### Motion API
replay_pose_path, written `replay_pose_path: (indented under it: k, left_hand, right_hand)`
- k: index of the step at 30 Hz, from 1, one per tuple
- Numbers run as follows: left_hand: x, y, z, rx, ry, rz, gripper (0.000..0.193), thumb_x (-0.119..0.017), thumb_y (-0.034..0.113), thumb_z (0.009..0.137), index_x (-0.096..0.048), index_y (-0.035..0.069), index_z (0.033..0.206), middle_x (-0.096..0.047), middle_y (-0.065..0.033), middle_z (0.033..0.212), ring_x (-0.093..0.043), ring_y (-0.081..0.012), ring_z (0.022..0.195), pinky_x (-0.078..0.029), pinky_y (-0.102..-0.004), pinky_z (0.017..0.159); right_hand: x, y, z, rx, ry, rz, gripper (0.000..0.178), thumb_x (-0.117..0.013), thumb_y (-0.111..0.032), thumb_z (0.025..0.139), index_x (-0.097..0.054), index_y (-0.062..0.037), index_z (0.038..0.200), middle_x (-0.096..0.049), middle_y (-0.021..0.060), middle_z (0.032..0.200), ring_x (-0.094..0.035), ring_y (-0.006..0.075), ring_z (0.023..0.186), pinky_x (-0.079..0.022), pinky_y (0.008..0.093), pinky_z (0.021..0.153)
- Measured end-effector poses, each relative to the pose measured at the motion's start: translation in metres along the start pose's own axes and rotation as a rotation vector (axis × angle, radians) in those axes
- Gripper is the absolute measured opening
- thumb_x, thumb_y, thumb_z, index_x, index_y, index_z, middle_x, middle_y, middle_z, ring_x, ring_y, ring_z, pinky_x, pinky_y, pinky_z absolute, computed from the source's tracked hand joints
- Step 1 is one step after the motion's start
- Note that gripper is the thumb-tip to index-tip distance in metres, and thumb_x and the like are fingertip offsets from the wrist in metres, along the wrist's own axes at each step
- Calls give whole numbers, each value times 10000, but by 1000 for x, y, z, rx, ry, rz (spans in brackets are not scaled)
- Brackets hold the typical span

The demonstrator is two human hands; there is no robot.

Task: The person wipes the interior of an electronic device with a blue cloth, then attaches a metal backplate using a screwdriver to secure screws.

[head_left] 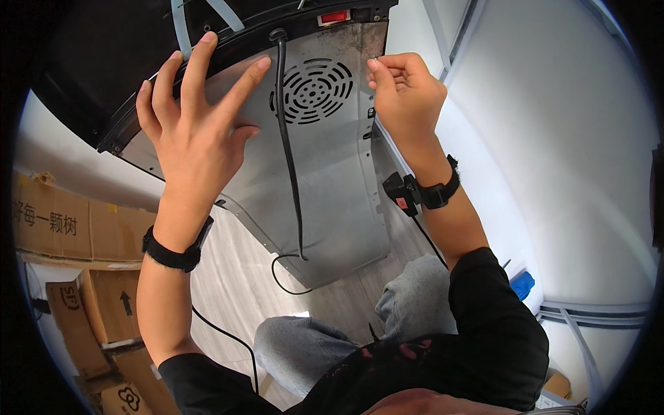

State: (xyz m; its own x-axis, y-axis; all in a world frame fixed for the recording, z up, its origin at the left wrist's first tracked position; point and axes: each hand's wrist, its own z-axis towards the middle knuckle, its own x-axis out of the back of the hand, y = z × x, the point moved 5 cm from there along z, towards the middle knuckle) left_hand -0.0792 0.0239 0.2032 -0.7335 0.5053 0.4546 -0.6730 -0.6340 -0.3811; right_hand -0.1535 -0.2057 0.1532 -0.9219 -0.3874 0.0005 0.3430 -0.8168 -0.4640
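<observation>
Before me stands an appliance with a black top (97, 76) and a grey metal back panel (335, 187). My left hand (197, 142) is open, fingers spread, its fingertips at the black rim near the panel's upper left. My right hand (411, 100) is closed in a pinch at the panel's upper right edge; a tiny shiny bit shows at its fingertips, too small to name. Between the hands, a black power cord (286, 149) hangs from the rim over the round slotted vent (312, 93). A red rocker switch (334, 18) is set in the rim above.
Cardboard boxes (114, 232) are stacked at the left. A white wall (546, 138) rises close on the right, with a blue object (523, 285) low beside it. Black bands circle both wrists; a small black device (401, 194) sits by the right one. Thin cables trail downward.
</observation>
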Motion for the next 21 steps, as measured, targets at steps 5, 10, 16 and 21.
replay_pose_path:
  k: [5,10,16,21]
  left_hand:
    - [0,0,-1,11,-4,-16,883,-873,293,423,-598,446,1247,-394,-20,1476,-374,-277,1302,-225,-461,1078]
    - [1,-1,-1,10,31,-46,809,-846,244,454,-623,433,1208,-424,20,1448,-403,-265,1257,-247,-468,1054]
    - [-4,-3,-3,20,12,-39,875,-876,274,416,-608,448,1230,-400,-3,1469,-379,-274,1292,-225,-463,1075]
    - [-2,-2,-3,18,13,-28,876,-876,275,414,-608,449,1229,-401,-4,1469,-376,-275,1294,-224,-463,1075]
  right_hand:
    - [0,-1,0,91,2,-106,147,-700,-29,809,-568,-29,745,-611,54,579,-590,143,473,-442,232,445]
    - [-1,-5,-1,203,-32,-221,157,-699,-28,810,-553,-35,751,-591,55,556,-569,149,443,-426,235,427]
    - [0,1,-6,240,2,-145,138,-704,-36,818,-571,-29,784,-600,62,572,-583,163,462,-440,243,438]
    - [0,-1,-7,241,3,-121,120,-696,-33,830,-579,-18,809,-616,67,593,-605,168,490,-452,241,451]
